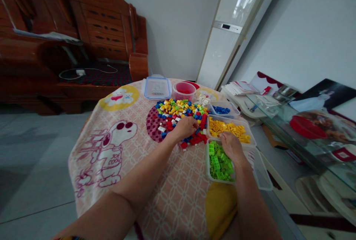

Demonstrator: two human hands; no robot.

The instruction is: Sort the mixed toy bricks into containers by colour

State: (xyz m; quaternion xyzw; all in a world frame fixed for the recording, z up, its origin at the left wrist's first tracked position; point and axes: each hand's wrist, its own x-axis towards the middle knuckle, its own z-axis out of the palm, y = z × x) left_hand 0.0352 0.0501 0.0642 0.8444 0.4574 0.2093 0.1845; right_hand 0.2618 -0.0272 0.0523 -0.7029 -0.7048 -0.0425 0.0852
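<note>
My left hand (pixel 187 127) reaches into a pile of mixed toy building bricks (pixel 178 108), its fingers curled down among the pieces. Whatever its fingertips grip is hidden. My right hand (pixel 232 145) hangs over the edge between two clear plastic boxes, fingers drawn together; I cannot make out what is in them. Yellow bricks (pixel 230 128) fill the farther box (pixel 252 136), just beyond the right fingertips. Green bricks (pixel 219 162) lie in the nearer box (pixel 221 181), partly covered by that hand. Red bricks (pixel 198 139) lie loose by the left hand.
Farther back are a box of blue bricks (pixel 221 110), white bricks (pixel 204 100), a pink round tub (pixel 184 88) and a blue-rimmed lid (pixel 158 88). A patterned cloth (pixel 178 188) covers the table. To the right stands a glass-topped cabinet (pixel 278 125); a wooden bench (pixel 102 28) stands behind left.
</note>
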